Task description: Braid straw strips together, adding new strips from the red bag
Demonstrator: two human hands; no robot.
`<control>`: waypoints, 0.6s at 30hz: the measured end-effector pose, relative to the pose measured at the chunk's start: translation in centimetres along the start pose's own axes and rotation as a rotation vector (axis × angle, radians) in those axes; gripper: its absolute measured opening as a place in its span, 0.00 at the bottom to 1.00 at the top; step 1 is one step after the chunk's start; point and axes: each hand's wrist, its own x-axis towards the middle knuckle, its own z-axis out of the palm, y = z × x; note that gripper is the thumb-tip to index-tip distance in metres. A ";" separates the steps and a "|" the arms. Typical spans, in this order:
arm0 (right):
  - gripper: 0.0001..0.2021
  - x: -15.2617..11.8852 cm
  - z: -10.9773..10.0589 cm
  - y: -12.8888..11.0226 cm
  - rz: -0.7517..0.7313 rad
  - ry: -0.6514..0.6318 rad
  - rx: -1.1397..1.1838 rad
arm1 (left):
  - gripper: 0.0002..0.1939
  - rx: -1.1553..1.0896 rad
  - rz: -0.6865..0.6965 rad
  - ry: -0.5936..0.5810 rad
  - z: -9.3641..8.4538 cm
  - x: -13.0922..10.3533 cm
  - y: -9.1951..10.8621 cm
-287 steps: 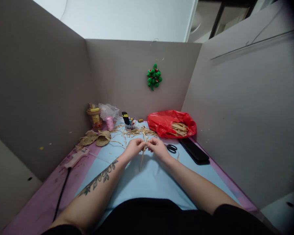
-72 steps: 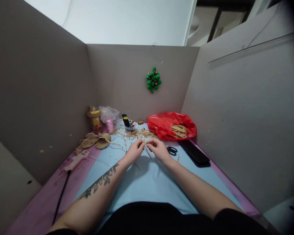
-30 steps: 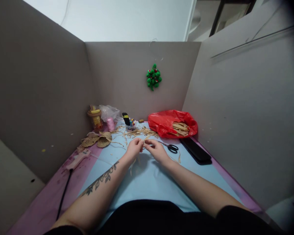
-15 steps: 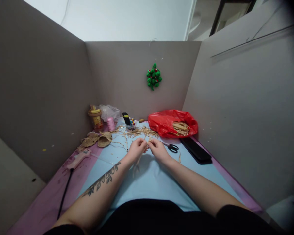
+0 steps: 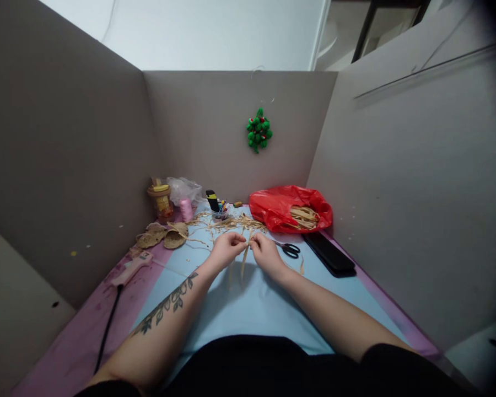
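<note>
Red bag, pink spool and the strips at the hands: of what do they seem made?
Red bag: thin glossy plastic, by its creases and bright highlights.
Pink spool: likely smooth thread, by its faint sheen.
Strips: likely dried plant fibre, matte, by their straw colour.

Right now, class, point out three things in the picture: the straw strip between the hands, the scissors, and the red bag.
Straw strip (image 5: 244, 264): head view, on its hanging length.
Scissors (image 5: 286, 250): head view, on the black handles.
Red bag (image 5: 271, 208): head view, on its side.
</note>
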 end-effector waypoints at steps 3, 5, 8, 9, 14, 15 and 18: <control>0.05 0.1 0.2 -0.2 0.026 0.037 0.011 | 0.10 -0.009 -0.020 0.040 0.5 -0.1 -0.3; 0.06 0.2 0.3 -0.4 0.141 0.032 0.119 | 0.09 -0.003 -0.005 0.061 1.0 -0.2 -0.6; 0.06 0.2 0.3 -0.6 0.270 0.024 0.304 | 0.10 0.060 0.067 0.113 1.7 -0.6 -0.9; 0.07 0.2 0.3 -0.7 0.299 0.026 0.349 | 0.10 0.096 0.107 0.129 1.8 -0.7 -0.9; 0.08 0.2 0.4 -0.4 0.401 0.077 0.477 | 0.11 0.404 0.295 0.132 2.4 -1.8 -0.8; 0.08 0.3 0.5 -0.3 0.398 0.094 0.489 | 0.11 0.462 0.304 0.128 2.6 -2.0 -0.7; 0.09 0.4 0.7 0.4 0.363 0.132 0.487 | 0.10 0.524 0.321 0.108 3.0 -2.4 -0.6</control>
